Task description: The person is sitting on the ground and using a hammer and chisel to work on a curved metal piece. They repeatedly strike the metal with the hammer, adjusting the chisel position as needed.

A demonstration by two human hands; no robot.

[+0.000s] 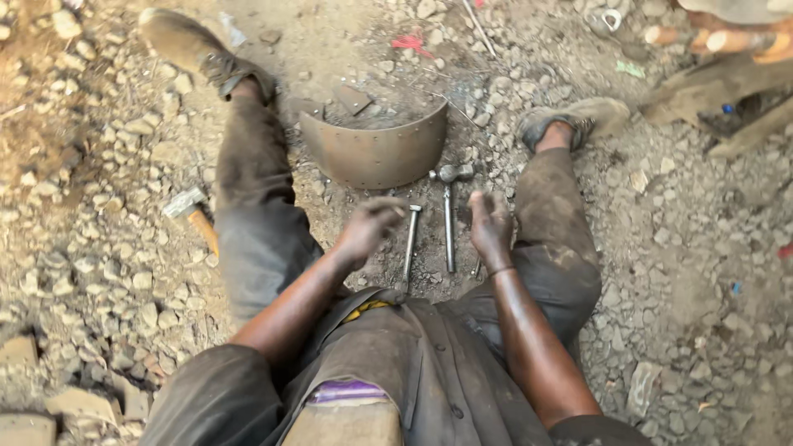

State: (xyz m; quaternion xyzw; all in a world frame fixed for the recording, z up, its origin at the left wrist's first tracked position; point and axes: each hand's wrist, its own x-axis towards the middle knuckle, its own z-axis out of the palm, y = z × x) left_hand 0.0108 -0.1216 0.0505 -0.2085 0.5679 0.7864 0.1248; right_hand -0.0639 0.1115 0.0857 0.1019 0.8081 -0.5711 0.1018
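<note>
Two hands hover above gravel between the legs. Left hand (368, 227): fingers curled loosely, beside a steel punch (410, 241). Right hand (491, 227): fingers loosely bent, holding nothing, beside a metal hammer (448, 216). Beyond lies a curved brake shoe (376, 153).

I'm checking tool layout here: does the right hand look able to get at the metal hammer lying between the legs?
Probably yes: the right hand hovers open just beside the metal hammer, with nothing lying between them.
</note>
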